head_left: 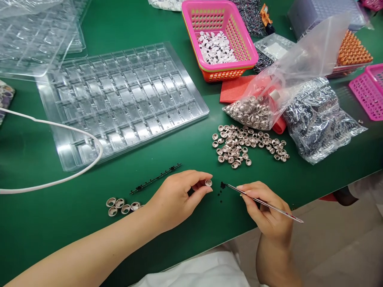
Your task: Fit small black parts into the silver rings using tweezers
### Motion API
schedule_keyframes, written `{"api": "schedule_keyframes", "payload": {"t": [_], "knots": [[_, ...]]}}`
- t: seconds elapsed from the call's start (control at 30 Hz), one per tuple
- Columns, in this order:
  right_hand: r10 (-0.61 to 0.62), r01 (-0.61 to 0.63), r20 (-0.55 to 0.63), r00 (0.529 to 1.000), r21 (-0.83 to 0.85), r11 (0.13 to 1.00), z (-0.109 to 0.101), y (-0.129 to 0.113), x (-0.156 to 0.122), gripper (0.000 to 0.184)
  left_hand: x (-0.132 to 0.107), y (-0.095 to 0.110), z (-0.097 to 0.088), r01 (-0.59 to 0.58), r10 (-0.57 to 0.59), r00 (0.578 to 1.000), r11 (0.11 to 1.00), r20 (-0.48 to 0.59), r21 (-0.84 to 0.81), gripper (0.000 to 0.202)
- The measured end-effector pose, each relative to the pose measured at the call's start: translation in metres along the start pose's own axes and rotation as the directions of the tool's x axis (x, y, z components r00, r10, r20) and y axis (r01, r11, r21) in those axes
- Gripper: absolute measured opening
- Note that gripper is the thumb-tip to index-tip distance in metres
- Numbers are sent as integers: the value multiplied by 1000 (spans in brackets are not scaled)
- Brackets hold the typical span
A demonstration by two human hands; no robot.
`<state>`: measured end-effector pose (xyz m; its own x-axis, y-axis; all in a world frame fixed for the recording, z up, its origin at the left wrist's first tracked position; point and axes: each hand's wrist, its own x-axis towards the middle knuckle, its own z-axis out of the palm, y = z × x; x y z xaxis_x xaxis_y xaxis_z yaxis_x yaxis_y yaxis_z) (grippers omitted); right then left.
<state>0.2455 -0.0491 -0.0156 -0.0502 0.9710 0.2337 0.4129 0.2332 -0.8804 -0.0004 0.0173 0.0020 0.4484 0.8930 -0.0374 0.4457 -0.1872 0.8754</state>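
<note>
Between the thumb and fingers of my left hand (179,195) is a small silver metal cap (208,183), its hollow side partly showing. My right hand (267,209) grips a pair of slim metal tweezers (269,205) like a pen. The tweezers' tip touches or nearly touches a little cluster of tiny black pieces (223,185) on the green table. Beyond both hands lies a loose pile of silver caps (236,143). Several more caps (119,203) sit by my left forearm, partly hidden by it. A thin black plastic strip with nubs (155,178) rests behind my left wrist.
Clear plastic trays (128,99) lie at the back left, with a white cable (74,129) looping over them. A pink basket (254,56) holds white and black discs. To the right are an open bag of caps (251,111), a silvery bag (323,119) and another pink basket (366,91).
</note>
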Motion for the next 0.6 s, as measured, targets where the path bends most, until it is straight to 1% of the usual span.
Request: {"api": "schedule_keyframes", "payload": {"t": [0.1,0.27,0.37,0.53,0.6], "knots": [[24,-24,-20,1000,-2,1000,1,0,-1,32,0,0,0,8,-8,1000,1000,2,5,18],[1,0,-42,999,9,1000,1,0,-1,38,0,-1,0,12,-12,1000,1000,11,12,17],[7,-7,-56,998,4,1000,2,0,-2,37,1,-2,0,0,0,1000,1000,7,15,17],[17,-17,-137,990,1,1000,4,-1,-3,32,0,-1,1,4,-4,1000,1000,4,15,18],[2,0,-135,991,14,1000,4,-1,-3,34,-1,-1,1,0,0,1000,1000,6,16,18]]}}
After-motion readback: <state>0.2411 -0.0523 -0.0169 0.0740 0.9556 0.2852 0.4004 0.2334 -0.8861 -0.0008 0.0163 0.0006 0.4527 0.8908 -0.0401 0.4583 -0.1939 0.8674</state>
